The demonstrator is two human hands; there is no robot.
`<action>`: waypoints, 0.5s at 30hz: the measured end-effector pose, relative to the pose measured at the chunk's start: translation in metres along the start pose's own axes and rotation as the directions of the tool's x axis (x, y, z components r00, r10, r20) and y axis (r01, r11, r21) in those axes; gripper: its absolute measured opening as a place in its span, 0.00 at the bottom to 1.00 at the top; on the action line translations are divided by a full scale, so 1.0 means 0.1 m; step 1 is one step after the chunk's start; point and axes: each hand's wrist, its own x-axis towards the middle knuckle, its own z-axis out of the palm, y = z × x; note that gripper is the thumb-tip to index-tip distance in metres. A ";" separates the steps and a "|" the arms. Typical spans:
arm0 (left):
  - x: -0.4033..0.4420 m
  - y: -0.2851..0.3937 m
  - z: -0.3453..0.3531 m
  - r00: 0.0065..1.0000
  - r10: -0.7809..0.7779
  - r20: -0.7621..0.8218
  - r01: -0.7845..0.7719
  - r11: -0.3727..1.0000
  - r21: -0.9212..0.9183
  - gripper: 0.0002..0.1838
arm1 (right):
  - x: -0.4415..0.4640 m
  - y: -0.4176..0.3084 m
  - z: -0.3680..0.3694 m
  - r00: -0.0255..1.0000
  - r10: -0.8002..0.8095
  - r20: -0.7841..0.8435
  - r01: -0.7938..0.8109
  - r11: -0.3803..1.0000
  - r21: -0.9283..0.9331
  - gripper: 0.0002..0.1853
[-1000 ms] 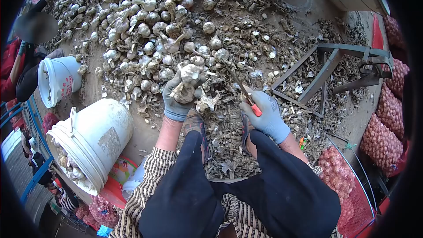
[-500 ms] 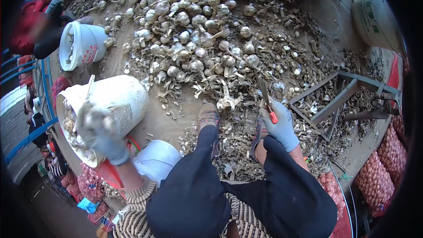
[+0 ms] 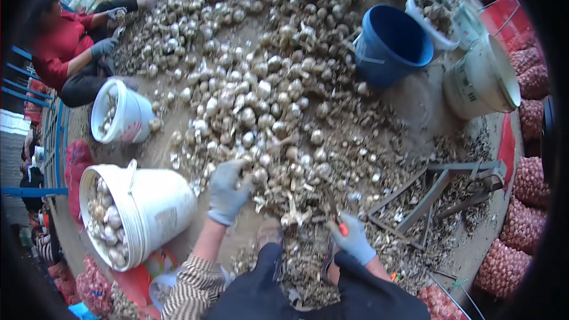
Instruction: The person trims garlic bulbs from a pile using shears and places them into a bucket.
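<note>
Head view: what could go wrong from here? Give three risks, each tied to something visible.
1. The right grip holds a red-handled tool, its blade toward the garlic bulbs; it might nick the left grip, beside them, if both meet over one bulb.
2. The metal frame stands close by on the right, so a sideways swing could knock the right grip.
3. Scraps lie around the shoes; standing up might bring a slip.

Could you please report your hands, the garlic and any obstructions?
Left hand open, at near edge of garlic heap. Right hand gripping red-handled tool. Metal frame off right, clear of left hand.
</note>
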 end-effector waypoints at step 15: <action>0.41 -0.42 1.80 0.972 -0.175 0.159 0.110 0.929 0.353 0.16 | -0.09 0.03 -0.05 0.996 -0.007 -0.084 0.013 0.997 0.074 0.25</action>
